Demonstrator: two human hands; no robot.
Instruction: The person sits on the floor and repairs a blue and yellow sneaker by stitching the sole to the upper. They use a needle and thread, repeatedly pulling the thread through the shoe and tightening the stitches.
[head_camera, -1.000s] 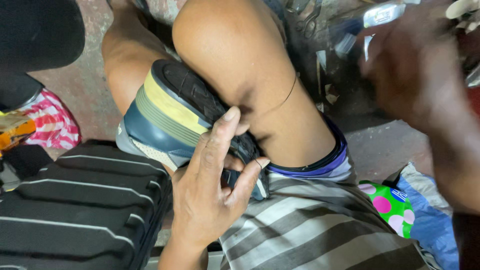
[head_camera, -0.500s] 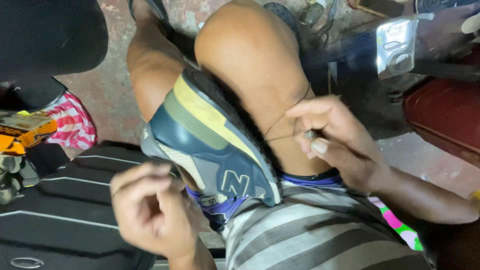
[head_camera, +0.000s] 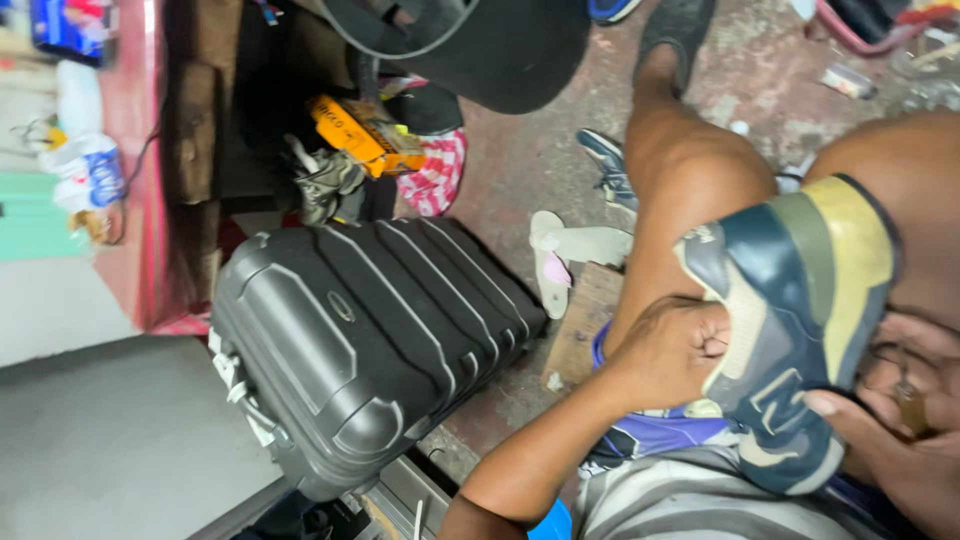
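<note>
A navy, grey and yellow sneaker (head_camera: 790, 300) stands wedged between my bare thighs, sole side to the right. My left hand (head_camera: 672, 350) is a closed fist pressed against the sneaker's left side; I cannot tell whether it pinches anything. My right hand (head_camera: 905, 420) wraps the lower right end of the sneaker with its thumb lying on it. A small brown object (head_camera: 910, 405) sits in its palm. My striped shirt (head_camera: 680, 500) fills the bottom edge.
A black hard-shell suitcase (head_camera: 370, 340) lies to the left on the concrete floor. Beyond it are a yellow box (head_camera: 365, 135), a red checked cloth (head_camera: 435, 175), a white sandal (head_camera: 555, 260), another sneaker (head_camera: 605, 165) and a wooden block (head_camera: 585, 320). A red cabinet (head_camera: 140, 150) stands far left.
The view has swung left and widened. My left fist moved from in front of the suitcase to the sneaker's side. My right hand dropped from my knee to the sneaker's lower end.
</note>
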